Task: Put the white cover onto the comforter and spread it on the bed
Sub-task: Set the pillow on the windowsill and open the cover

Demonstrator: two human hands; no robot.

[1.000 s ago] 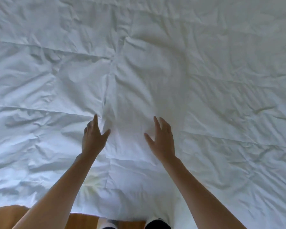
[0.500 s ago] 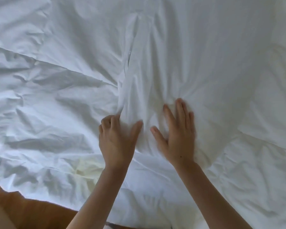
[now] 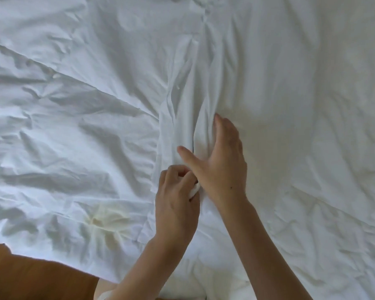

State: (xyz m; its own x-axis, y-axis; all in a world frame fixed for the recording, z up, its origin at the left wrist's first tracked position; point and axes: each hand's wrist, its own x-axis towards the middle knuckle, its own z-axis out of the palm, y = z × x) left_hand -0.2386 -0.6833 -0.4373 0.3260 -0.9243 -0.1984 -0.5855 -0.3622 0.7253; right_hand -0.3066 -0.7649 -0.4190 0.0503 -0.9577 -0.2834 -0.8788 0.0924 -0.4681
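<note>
1. Our left hand (image 3: 177, 200) has its fingers curled, pinching a small bunch of the crumpled white cotton cover (image 3: 74, 131) between thumb and fingertips, close to the near edge of the bed.

2. Our right hand (image 3: 222, 163) lies just beside it, touching at the thumb side, with fingers straight and together and the thumb spread out, its palm side resting against the tall gathered fold of white fabric (image 3: 182, 118).

3. That fold is what the coming move turns on: its long axis runs straight away from us, from the pinched bunch at the near edge up toward the far edge of the bed, and it sits between the two hands, slightly left of the right palm.

4. The white cover lies spread over the whole bed surface, wrinkled on the left side and smoother on the right; we cannot tell where the comforter sits under it.

5. We judge the left hand is nearer the fold's near end and suited to anchor it, while the right hand is placed to sweep along the ridge.

6. A yellowish stain (image 3: 104, 221) shows left of the left hand, and brown wooden floor (image 3: 30, 278) shows past the near left corner.
</note>
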